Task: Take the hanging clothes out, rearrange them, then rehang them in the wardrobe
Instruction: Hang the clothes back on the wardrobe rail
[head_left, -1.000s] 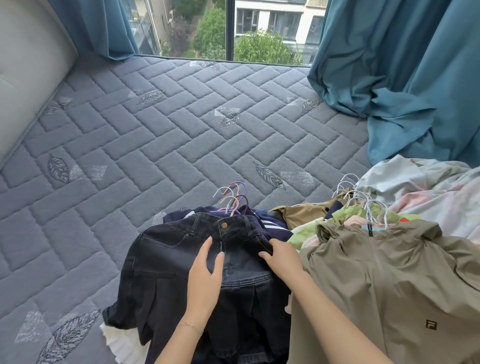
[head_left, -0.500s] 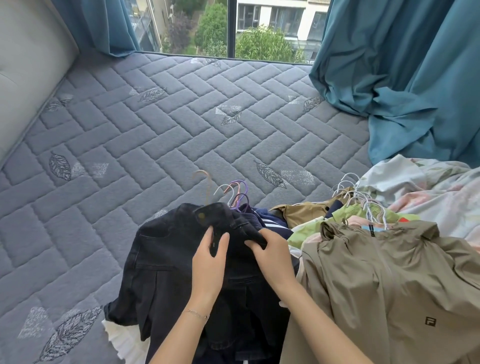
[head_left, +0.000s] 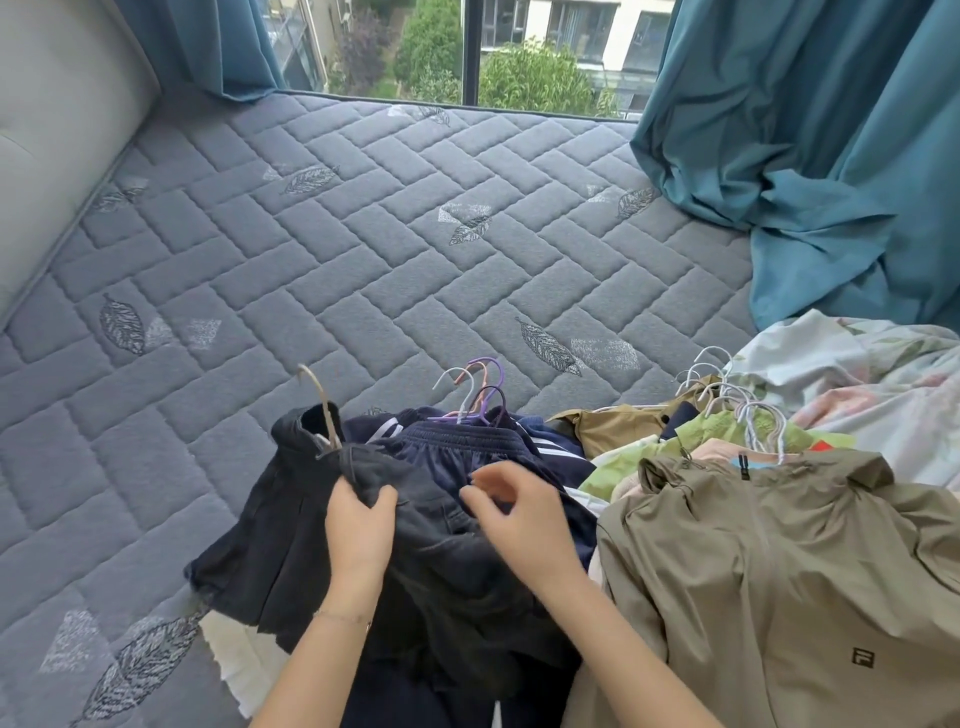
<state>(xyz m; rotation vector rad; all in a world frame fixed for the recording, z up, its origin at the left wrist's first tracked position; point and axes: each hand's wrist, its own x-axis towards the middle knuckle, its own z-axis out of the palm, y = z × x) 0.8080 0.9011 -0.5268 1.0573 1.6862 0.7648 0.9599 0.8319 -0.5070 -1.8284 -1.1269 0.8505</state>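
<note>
On the grey quilted mattress (head_left: 363, 234) two heaps of clothes lie side by side at the near edge. The left hand (head_left: 358, 525) grips a bunched fold of the black denim garment (head_left: 291, 519), thumb on top and fingers curled under the cloth. This garment lies on top of the left heap, lifted at its upper end, where the hook of a beige hanger (head_left: 319, 400) sticks up out of its waistband.

The right hand (head_left: 524, 514) hovers just beside the left, over the same dark cloth, with its fingers curled. It is blurred, so I cannot tell whether it pinches the fabric or holds nothing.

Just beyond the hands lies a pair of navy shorts with an elastic waistband (head_left: 457, 441), and behind it rise purple, pink and white hanger hooks (head_left: 478, 384). A strip of white pleated fabric (head_left: 234, 660) shows under the left heap.

The right heap is topped by an olive-khaki zip jacket (head_left: 779, 571) with a small logo on its chest. Beneath it lie a light green garment (head_left: 691, 441) and a tan garment (head_left: 618, 426), with a cluster of white wire hangers (head_left: 727, 395) at their top. A floral bedsheet (head_left: 883, 374) is crumpled at the far right, below the teal curtain (head_left: 831, 156) that spills onto the mattress.
</note>
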